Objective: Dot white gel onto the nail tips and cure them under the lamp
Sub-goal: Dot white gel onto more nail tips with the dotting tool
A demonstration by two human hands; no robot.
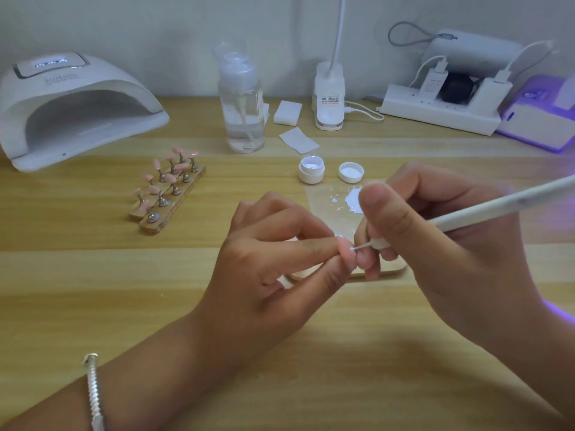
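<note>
The right hand (pixel 435 237) is pinching a white dotting pen (pixel 497 206), whose long axis is slanting from upper right down to a tip pointing left at the pink nail tip (pixel 344 244), which the left hand (pixel 273 259) is pinching near the table's middle, while an open jar (pixel 311 174) is holding white gel and the lamp (pixel 74 107) is showing lettering too blurred to read.

The scene is given in a single wide-angle view, taken from the person's head and aimed forward and down across the wooden table (pixel 93 290). The left hand (pixel 267 269) and right hand (pixel 441 244) are caught close beneath the lens, in the middle of the frame. The wall (pixel 155 20) is taken in along the top, with the curing lamp (pixel 77 107) at far left and the power strip (pixel 435 113) at far right. The table's back edge is rendered as a bowed line.
</note>
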